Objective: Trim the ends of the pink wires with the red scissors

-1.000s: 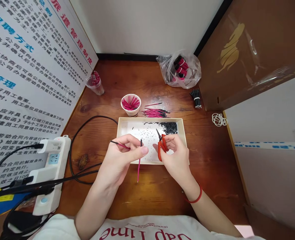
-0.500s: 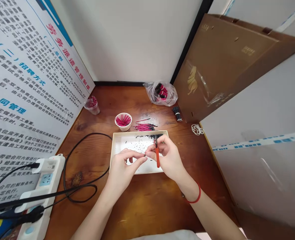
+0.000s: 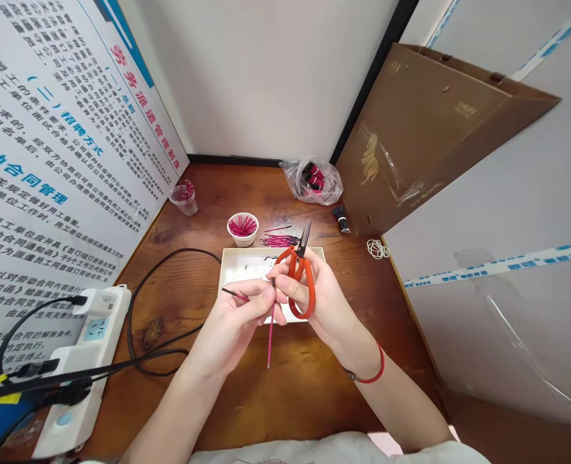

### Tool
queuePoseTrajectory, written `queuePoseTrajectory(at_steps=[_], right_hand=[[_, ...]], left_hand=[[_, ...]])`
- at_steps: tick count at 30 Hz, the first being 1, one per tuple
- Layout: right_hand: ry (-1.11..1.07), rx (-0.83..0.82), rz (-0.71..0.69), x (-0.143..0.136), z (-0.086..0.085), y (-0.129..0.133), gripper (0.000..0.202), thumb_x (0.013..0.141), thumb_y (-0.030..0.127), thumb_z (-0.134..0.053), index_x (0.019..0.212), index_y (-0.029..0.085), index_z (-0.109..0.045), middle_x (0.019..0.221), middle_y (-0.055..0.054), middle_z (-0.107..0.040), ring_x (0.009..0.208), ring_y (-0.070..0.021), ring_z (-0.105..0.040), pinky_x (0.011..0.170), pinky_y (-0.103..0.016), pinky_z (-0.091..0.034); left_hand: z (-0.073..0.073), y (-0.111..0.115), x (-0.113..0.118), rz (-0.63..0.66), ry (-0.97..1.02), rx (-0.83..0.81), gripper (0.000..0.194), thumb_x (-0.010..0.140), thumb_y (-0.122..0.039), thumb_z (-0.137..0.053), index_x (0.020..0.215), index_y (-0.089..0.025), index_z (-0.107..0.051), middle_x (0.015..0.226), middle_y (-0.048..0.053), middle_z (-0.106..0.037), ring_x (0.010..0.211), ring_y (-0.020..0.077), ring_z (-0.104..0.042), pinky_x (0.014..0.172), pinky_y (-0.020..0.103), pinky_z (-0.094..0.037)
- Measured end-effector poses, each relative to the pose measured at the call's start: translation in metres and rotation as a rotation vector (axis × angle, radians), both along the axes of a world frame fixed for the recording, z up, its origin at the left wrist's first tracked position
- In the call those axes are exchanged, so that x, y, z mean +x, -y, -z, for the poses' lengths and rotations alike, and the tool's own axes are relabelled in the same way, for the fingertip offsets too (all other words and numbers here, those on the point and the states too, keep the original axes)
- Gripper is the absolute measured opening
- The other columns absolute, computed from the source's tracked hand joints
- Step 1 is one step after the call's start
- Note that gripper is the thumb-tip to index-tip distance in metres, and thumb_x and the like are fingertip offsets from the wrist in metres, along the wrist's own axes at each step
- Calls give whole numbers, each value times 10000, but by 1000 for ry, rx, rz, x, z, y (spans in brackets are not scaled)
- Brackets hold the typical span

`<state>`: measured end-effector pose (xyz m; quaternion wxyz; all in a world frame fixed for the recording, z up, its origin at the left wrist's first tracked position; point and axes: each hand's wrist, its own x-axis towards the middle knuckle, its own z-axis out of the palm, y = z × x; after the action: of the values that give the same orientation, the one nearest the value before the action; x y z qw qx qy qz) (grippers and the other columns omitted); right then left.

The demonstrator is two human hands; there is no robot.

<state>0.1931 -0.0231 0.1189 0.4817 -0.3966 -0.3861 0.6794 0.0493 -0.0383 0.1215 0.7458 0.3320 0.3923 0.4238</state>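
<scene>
My left hand is closed on a thin pink wire with a dark upper end, its lower end hanging below the fingers. A dark-tipped strand also pokes out leftward from this hand. My right hand is closed around orange-handled scissors, blades pointing up and away. Its thumb and fingertips meet the left fingers near the wire's dark end. Beneath both hands sits a shallow white box with small black scraps in it, partly hidden by them.
Behind the box lie a pile of pink-and-black wires and a white cup of pink wires. A plastic bag, black bundle and white loops are farther right. At left are a clear cup, power strip and black cable.
The scissors have swung so their handle loops show and the blades point upward. A pink wire now hangs from my left fingers, which have turned inward. The whole view has shifted slightly.
</scene>
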Motion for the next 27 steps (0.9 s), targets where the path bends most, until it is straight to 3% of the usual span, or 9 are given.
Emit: queuePoseTrajectory(at_steps=[7,16,21,27], right_hand=[[-8,15,-92,1,-8,6,456,646,501,-905,834,259,-568,706,45,-679,628,-156,-669,644,-320,-603],[30,42,-91,-1,-12,6,477,645,532,-894,820,257,-545,712,29,-704,633,-174,-687,628,-337,-621],[40,41,-67,-1,-13,6,460,645,522,-897,818,257,-563,724,30,-714,660,-172,-697,671,-343,-628],[99,56,-71,0,-14,6,459,653,566,-871,813,260,-568,695,34,-688,670,-195,-703,671,-373,-624]], left_hand=[[-7,8,-4,6,13,6,349,658,-509,-871,574,-196,-741,419,5,-564,466,102,-408,526,277,-283],[-9,7,-3,-90,18,36,349,623,-429,-895,476,-207,-669,396,-6,-569,516,132,-531,644,293,-437],[-11,6,-4,-81,-33,50,360,630,-413,-887,460,-197,-653,474,28,-648,522,129,-534,637,290,-428],[-10,6,-3,-104,-49,54,380,594,-389,-900,451,-189,-610,477,12,-621,524,134,-549,578,273,-423]])
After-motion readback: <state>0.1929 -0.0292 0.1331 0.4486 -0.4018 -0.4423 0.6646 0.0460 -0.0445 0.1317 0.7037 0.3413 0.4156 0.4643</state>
